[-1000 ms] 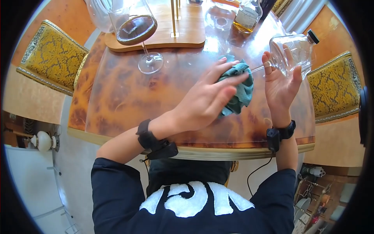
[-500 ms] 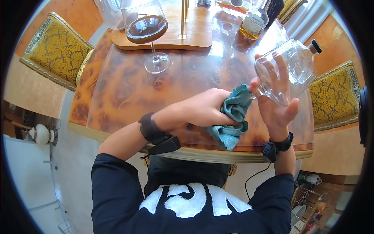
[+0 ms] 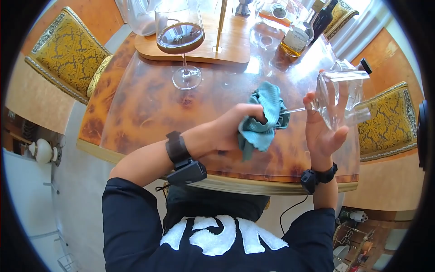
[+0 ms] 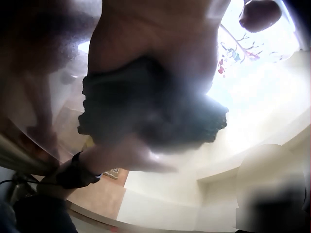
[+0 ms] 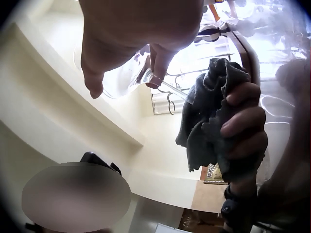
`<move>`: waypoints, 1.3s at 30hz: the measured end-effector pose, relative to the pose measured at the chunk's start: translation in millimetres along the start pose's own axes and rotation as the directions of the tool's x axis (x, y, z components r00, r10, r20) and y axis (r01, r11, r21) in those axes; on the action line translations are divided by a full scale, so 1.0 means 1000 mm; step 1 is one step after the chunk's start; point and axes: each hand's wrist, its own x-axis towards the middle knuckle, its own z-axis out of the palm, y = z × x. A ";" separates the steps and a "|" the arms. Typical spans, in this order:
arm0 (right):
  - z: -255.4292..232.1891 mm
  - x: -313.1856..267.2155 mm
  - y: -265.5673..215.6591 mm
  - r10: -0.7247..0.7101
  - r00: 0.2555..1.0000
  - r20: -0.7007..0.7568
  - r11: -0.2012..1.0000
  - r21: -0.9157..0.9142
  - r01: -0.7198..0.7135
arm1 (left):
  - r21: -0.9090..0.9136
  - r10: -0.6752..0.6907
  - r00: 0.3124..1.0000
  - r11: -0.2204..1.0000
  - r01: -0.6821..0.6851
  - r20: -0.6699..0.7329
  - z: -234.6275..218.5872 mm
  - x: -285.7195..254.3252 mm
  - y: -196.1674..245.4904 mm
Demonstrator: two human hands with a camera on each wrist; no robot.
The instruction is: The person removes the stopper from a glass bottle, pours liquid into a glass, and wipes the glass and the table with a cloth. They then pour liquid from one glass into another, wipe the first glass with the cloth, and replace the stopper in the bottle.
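My left hand (image 3: 229, 127) grips a crumpled teal cloth (image 3: 265, 115), bunched round the foot end of a clear wine glass (image 3: 333, 93). The glass lies on its side in the air, its bare stem (image 3: 297, 110) running from the cloth to the bowl. My right hand (image 3: 322, 136) holds it from below, thumb and fingers about the bowl and fingers at the top of the stem. In the right wrist view, the left fingers (image 5: 245, 119) curl over the cloth. The cloth (image 4: 150, 107) hides the foot of the glass.
A stemmed glass of dark drink (image 3: 181, 40) stands before a wooden stand (image 3: 238, 52) on the glossy table (image 3: 136, 118). Behind are a bottle of amber liquid (image 3: 297, 41) and a dark bottle (image 3: 324, 20). A black stopper (image 3: 366, 65) shows beyond my right hand.
The left fingers went from spread over the cloth to gripping it, as the cloth swung toward me and back up. The bowl dipped toward me and swung outward. The table things shifted in view.
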 end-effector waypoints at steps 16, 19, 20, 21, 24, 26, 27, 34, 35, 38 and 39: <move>0.016 0.009 0.030 0.233 0.958 0.169 0.913 -0.378 -0.156 | 0.100 0.094 0.988 0.992 -0.082 -0.123 0.002 0.005 -0.001; 0.020 0.017 0.016 0.142 0.984 0.105 0.889 -0.451 -0.080 | 0.625 0.428 0.902 0.721 -0.299 -0.063 0.015 -0.004 0.001; 0.021 0.020 0.012 0.101 0.992 0.078 0.867 -0.496 -0.049 | 0.627 0.432 0.900 0.717 -0.306 -0.055 0.020 -0.008 0.005; 0.016 0.020 0.012 0.068 0.996 0.065 0.841 -0.540 -0.023 | 0.547 0.421 0.892 0.792 -0.271 -0.166 0.024 -0.014 0.009; 0.006 0.018 0.007 0.118 0.983 0.141 0.829 -0.560 -0.019 | 0.429 0.453 0.868 0.838 -0.336 -0.205 0.005 -0.009 0.017; 0.013 0.009 0.014 0.146 0.984 0.106 0.832 -0.552 -0.064 | 0.406 0.452 0.879 0.839 -0.362 -0.151 0.015 -0.015 0.018; 0.016 0.003 0.017 0.184 0.972 0.145 0.745 -0.666 -0.042 | 0.409 0.453 0.878 0.838 -0.360 -0.156 0.015 -0.014 0.013; 0.030 -0.012 0.027 0.239 0.895 0.378 0.703 -0.703 0.110 | 0.524 0.340 0.939 0.808 -0.270 -0.040 0.003 -0.025 0.003; 0.037 -0.014 0.022 0.309 0.900 0.307 0.774 -0.631 -0.050 | 0.467 0.366 0.930 0.824 -0.320 -0.008 -0.003 -0.023 0.002; 0.036 -0.012 0.016 0.467 0.844 0.265 0.827 -0.470 -0.310 | 0.234 0.310 0.951 0.923 -0.305 0.016 0.008 -0.032 0.008; 0.034 -0.009 0.015 0.540 0.785 0.304 0.819 -0.405 -0.407 | 0.176 0.332 0.943 0.929 -0.325 -0.010 0.009 -0.033 0.013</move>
